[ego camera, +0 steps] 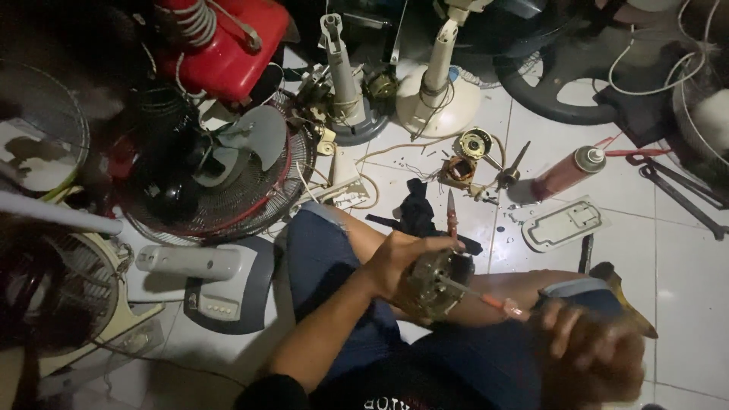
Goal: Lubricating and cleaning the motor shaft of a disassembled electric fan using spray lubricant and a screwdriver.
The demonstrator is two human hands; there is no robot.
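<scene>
While gripped: motor (433,282), left hand (399,262).

Left hand (399,262) clenched, right hand (600,345) curled (blurred).

Red spray can (566,173) with grey cap lies on white floor tiles (683,258); just below it, flat white rounded panel (564,225); can's label not legible; no signs, no screens.

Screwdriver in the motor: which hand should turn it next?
Probably the right. The right hand grips the screwdriver, whose tip sits in the motor; the left hand is wrapped around the motor, steadying it.
</scene>
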